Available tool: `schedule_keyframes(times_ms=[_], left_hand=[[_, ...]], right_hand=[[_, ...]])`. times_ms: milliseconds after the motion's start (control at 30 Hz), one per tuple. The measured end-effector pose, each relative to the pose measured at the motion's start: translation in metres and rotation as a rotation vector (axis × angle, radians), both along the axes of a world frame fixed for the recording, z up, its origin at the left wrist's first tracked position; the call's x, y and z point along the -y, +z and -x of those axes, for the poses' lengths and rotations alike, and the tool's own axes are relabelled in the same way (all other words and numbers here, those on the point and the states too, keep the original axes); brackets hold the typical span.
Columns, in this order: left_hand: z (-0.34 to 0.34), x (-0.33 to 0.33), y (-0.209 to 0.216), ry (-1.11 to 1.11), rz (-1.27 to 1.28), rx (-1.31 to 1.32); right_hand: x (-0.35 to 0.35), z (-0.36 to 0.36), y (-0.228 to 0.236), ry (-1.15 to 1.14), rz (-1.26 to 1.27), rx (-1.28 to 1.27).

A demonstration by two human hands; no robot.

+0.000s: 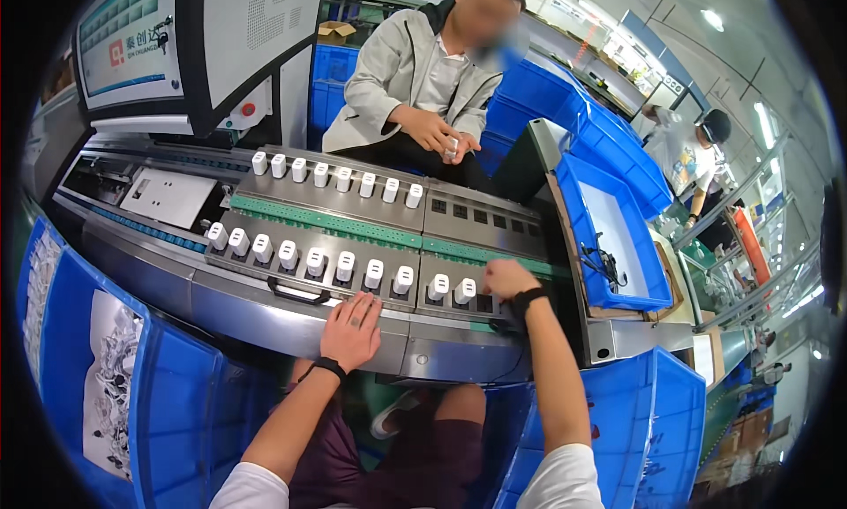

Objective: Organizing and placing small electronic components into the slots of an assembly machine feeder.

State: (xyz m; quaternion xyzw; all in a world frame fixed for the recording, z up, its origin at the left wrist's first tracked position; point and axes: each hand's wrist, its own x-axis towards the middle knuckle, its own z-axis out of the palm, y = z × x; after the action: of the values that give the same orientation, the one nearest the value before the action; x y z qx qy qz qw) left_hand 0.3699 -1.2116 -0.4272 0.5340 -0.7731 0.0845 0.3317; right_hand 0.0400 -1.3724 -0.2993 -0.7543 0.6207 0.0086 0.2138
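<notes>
A long green strip (pixel 326 221) runs across the shiny metal worktop (pixel 459 341). On the near side of the strip, ten white plugs (pixel 315 260) stand up in a row. On the far side of it, eight more white plugs (pixel 343 179) stand in a row, and small black holes (pixel 479 216) sit to the right of them.

The left hand (pixel 351 330) is on the near side of the strip, below the front row. It is flat, with its fingers out, and holds nothing I can see. The right hand (pixel 507 280) is curled up small by the right part of the strip, just beside the last front plug. I cannot tell if anything is inside it.

Past the strip, a person (pixel 423 77) holds a small white thing (pixel 453 147). Right of the strip, a blue tray (pixel 631 303) has black cords (pixel 609 266) in it.
</notes>
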Motion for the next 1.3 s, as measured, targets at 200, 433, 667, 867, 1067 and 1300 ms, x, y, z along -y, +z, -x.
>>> schedule_keyframes(times_ms=[200, 433, 667, 867, 1067, 1300], left_hand=[[-0.001, 0.000, -0.003, 0.007, 0.027, -0.003], [0.003, -0.003, -0.006, -0.001, 0.039, -0.009], [-0.003, -0.004, -0.008, -0.029, 0.029, -0.027], [-0.001, -0.003, -0.008, -0.069, 0.059, -0.062], [-0.001, -0.005, -0.007, -0.064, 0.075, -0.055], [0.004, -0.003, -0.005, -0.044, 0.004, -0.033]], right_hand=[[-0.042, 0.002, 0.003, -0.089, 0.168, 0.075], [-0.088, 0.003, 0.004, -0.056, 0.411, -0.099], [-0.106, 0.028, 0.077, 0.099, 0.314, -0.343], [-0.156, 0.059, 0.169, 0.050, 0.318, -0.288], [-0.213, 0.113, 0.200, -0.010, 0.250, -0.258], [-0.236, 0.207, 0.222, -0.243, 0.362, -0.027]])
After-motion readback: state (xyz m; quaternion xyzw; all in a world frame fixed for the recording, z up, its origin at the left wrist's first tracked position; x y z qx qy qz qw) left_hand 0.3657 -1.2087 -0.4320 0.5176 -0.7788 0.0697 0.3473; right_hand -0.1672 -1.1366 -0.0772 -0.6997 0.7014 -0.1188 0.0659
